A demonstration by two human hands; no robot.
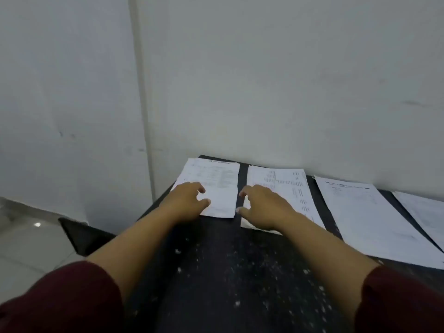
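Two dark red sleeves frame the near edge as a person leans over a black, white-flecked bench, both bare forearms stretched away toward the wall. The left hand rests on the near left corner of the first sheet, its fingers apart and loosely bent, clamped on nothing. The right hand lies over the near end of the second sheet, its fingers also apart and bent, with the tips at that sheet's left edge.

Four printed white sheets lie flat in a row at the bench's far side. Each has its long axis running from the person toward the wall, fanned slightly to the right. A narrow strip of bench separates the first from the second. The third sheet and fourth sheet lie further right, untouched, the fourth cut off by the picture's edge. The first sheet's heading sits at its far end. Pale floor shows at left.
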